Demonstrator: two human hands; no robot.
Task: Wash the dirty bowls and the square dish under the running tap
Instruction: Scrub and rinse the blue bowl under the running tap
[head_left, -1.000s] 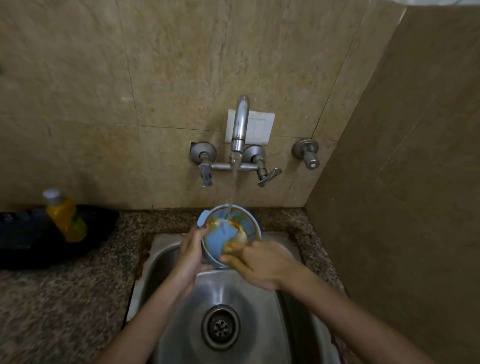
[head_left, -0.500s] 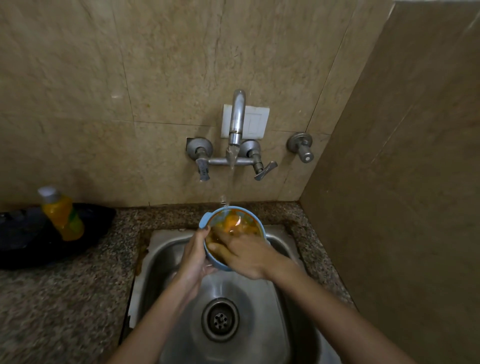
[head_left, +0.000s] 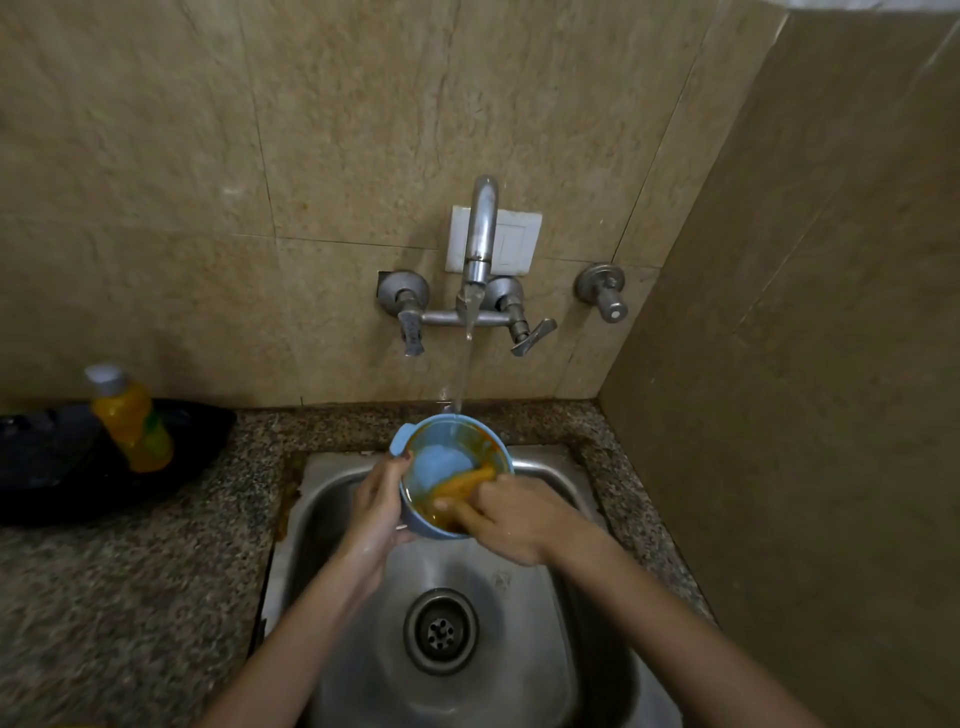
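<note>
A small light-blue bowl (head_left: 441, 457) with a side handle, smeared orange inside, is held tilted over the steel sink (head_left: 332, 499) under the stream from the wall tap (head_left: 480, 244). My left hand (head_left: 376, 506) grips the bowl's left side, thumb on the rim by the handle. My right hand (head_left: 511, 512) reaches in from the right, its fingers stained orange and rubbing the inner wall. Water runs into the far rim of the bowl. No other bowl and no square dish is in view.
The sink drain (head_left: 441, 630) lies below the hands. A speckled granite counter (head_left: 119, 587) surrounds the sink. At the left stand an orange liquid bottle (head_left: 132, 418) and a black pan (head_left: 47, 462). A tiled wall closes the right side.
The orange water has drained and a clean blue patch shows on the bowl's floor. My right fingers have slid from the middle toward the near right wall.
</note>
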